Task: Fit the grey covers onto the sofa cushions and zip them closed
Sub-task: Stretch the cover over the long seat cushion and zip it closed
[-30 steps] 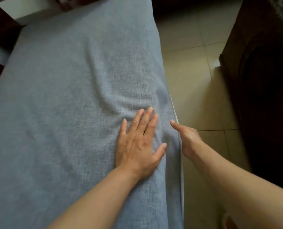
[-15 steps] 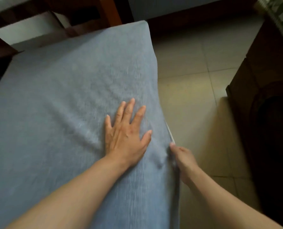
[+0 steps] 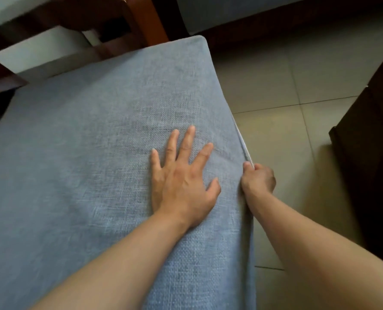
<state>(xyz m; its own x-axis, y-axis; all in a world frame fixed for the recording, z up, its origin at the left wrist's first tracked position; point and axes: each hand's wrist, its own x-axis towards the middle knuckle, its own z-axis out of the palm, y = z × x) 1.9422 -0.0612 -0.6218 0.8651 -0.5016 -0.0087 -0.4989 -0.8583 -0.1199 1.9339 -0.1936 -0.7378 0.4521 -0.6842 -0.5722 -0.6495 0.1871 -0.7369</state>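
Head view: the grey cover (image 3: 92,166) is over the sofa cushion and fills the left of the frame. The left hand (image 3: 181,186) lies flat on it, grip wide with fingers spread. The right hand (image 3: 258,179) pinches the cover's right edge, by a white strip (image 3: 244,143), above the tiled floor (image 3: 286,90)

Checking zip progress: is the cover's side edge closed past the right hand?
Open: a pale strip shows along the cover edge beyond the right hand.
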